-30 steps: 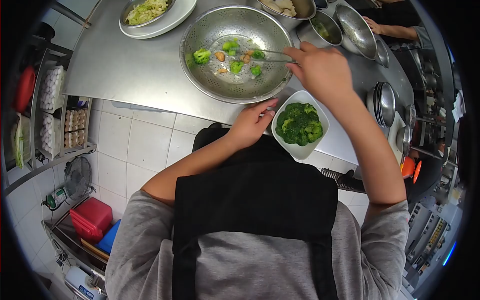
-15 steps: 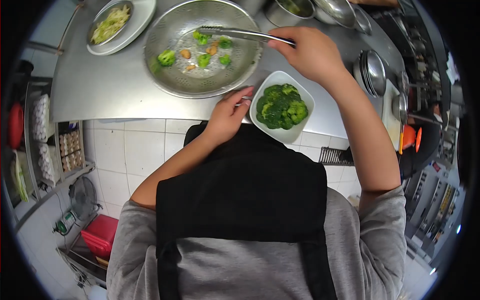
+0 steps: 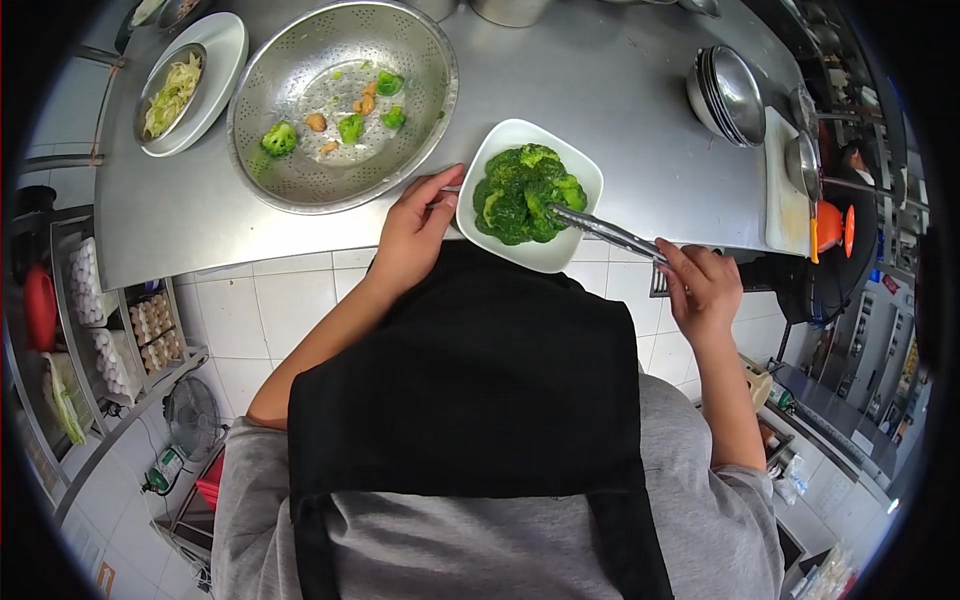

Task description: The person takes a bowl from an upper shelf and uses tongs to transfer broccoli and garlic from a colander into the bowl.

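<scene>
My right hand (image 3: 703, 290) is closed around metal tongs (image 3: 615, 234), whose tips touch the broccoli (image 3: 528, 195) heaped in a white square bowl (image 3: 488, 147). The bowl sits at the table's front edge. My left hand (image 3: 415, 225) rests at the bowl's left side, its fingers stretched out and the thumb apart, close to or touching the rim. To the left stands a large perforated metal colander (image 3: 262, 85). Inside it lie several broccoli florets (image 3: 280, 138) and a few small orange-brown pieces (image 3: 316, 122).
A steel table (image 3: 600, 80) carries all this. At its left, a white plate (image 3: 232, 50) holds a dish of pale shredded vegetable (image 3: 172, 95). Stacked metal bowls (image 3: 738, 95) and a white cutting board (image 3: 785, 215) are at the right. Egg trays (image 3: 118, 365) sit on a shelf at left.
My right hand has brought the tongs from the colander down to the broccoli bowl. The floret at the tongs' tips has gone from the colander. My left hand stays beside the bowl; the view has shifted.
</scene>
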The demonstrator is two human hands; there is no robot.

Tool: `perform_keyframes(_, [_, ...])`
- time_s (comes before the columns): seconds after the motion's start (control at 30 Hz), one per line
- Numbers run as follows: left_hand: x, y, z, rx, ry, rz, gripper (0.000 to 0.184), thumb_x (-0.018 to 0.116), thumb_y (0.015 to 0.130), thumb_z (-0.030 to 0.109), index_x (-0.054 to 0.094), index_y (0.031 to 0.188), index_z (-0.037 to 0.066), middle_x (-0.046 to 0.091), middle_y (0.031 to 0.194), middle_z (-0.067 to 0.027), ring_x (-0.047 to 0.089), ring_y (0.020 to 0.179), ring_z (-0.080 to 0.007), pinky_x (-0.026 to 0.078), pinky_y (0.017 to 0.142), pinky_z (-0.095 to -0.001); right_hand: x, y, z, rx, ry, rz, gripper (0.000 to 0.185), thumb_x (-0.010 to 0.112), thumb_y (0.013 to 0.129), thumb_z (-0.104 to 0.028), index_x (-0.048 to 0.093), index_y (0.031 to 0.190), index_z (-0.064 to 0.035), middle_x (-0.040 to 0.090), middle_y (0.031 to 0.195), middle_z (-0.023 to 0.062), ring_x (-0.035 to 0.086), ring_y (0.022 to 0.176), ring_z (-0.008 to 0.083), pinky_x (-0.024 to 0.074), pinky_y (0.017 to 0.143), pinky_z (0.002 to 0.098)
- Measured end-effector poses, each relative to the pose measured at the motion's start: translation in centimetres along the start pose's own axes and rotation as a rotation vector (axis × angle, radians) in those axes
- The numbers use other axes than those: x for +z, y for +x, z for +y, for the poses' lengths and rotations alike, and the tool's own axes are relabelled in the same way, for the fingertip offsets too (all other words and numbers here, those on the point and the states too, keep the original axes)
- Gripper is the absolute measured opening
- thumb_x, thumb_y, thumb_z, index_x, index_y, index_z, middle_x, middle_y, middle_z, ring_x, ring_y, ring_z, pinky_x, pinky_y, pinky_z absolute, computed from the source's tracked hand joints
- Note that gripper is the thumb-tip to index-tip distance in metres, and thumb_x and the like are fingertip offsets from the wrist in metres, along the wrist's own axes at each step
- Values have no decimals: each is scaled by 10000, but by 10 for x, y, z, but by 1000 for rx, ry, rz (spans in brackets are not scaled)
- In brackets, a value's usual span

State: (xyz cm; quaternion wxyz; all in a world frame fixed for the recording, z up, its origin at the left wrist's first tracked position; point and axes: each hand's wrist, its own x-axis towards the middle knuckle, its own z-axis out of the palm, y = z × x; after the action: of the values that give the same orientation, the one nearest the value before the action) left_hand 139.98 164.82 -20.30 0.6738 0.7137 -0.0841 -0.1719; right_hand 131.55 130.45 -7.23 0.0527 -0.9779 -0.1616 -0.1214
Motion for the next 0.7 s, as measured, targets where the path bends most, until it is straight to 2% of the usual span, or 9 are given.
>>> perform_keyframes(0.17, [2, 0, 1, -25, -22, 6, 387, 471, 1041, 52, 522, 1424, 25, 576, 1315, -101, 561, 1198, -172, 426, 1047, -291, 15, -17, 0, 6, -25, 10, 390, 807, 743, -180, 762, 1127, -232, 634, 825, -30, 570, 668, 161, 412, 656, 322])
perform_keyframes(0.23, [3, 1, -2, 41, -13, 71, 362, 519, 1025, 67, 562, 1382, 27, 623, 1257, -115, 616, 1087, -180, 486, 961, -300, 18, -18, -4, -1, -11, 9, 391, 807, 744, -185, 761, 1130, -233, 634, 827, -30, 571, 668, 160, 413, 658, 323])
perform_keyframes(0.57, [2, 0, -4, 31, -45, 77, 355, 514, 1033, 79, 564, 1381, 31, 621, 1265, -116, 619, 1095, -183, 484, 964, -300, 14, -14, -9, -1, 30, -96, 395, 808, 752, -211, 750, 1143, -227, 645, 842, -23, 590, 676, 164, 421, 653, 328])
perform_keyframes(0.63, [1, -1, -3, -16, -65, 26, 379, 456, 1053, 63, 524, 1424, 30, 574, 1330, -108, 553, 1222, -184, 437, 1046, -299, 8, -9, -9, -7, 68, -97, 389, 804, 759, -209, 749, 1144, -212, 650, 843, -15, 593, 679, 168, 420, 649, 327])
perform_keyframes(0.7, [1, -1, -2, -6, -44, 34, 375, 461, 1051, 63, 530, 1419, 32, 580, 1324, -108, 556, 1221, -185, 435, 1050, -298, 1, -2, -9, -25, 107, -93, 384, 800, 765, -208, 747, 1145, -197, 655, 843, -6, 597, 682, 171, 420, 646, 326])
